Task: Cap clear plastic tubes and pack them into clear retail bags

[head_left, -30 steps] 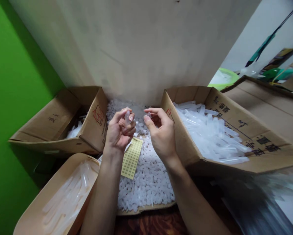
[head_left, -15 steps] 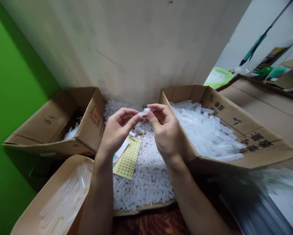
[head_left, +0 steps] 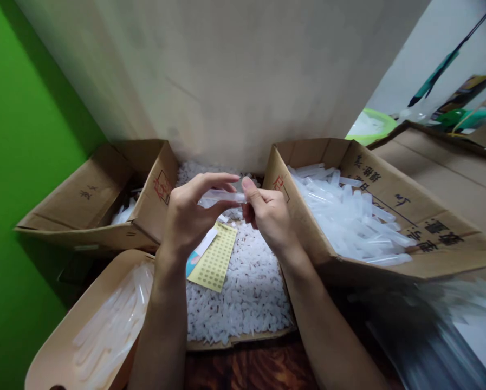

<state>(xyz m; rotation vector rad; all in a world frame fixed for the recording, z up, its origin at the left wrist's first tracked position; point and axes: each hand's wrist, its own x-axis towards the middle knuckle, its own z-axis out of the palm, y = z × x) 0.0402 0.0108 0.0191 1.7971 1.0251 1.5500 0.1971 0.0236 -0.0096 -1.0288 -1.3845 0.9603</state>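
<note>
Over the pile of small white plastic pieces [head_left: 259, 276], a translucent plastic tube [head_left: 222, 196] lies level between my hands. My left hand [head_left: 192, 208] is curled about its left part, thumb along the underside and some fingers behind it, with the index finger raised above. Closed at the tube's right end is my right hand [head_left: 269, 214], its thumb on top; the fingers partly hide that end. Below my left hand, a yellow sheet of small round stickers [head_left: 216, 260] rests on the pieces, with a white and blue paper [head_left: 200, 252] partly over it.
On the right stands a cardboard box [head_left: 308, 225] full of similar tubes [head_left: 348, 216]. Another cardboard box [head_left: 80, 216] is at the left, with some white pieces inside. A beige bin [head_left: 51, 336] with tubes is at the lower left. A pale panel [head_left: 226, 81] rises behind.
The tube now shows lengthwise between my hands. My left index finger has lifted away from the thumb, and my right hand has turned with its thumb up. The view has shifted slightly.
</note>
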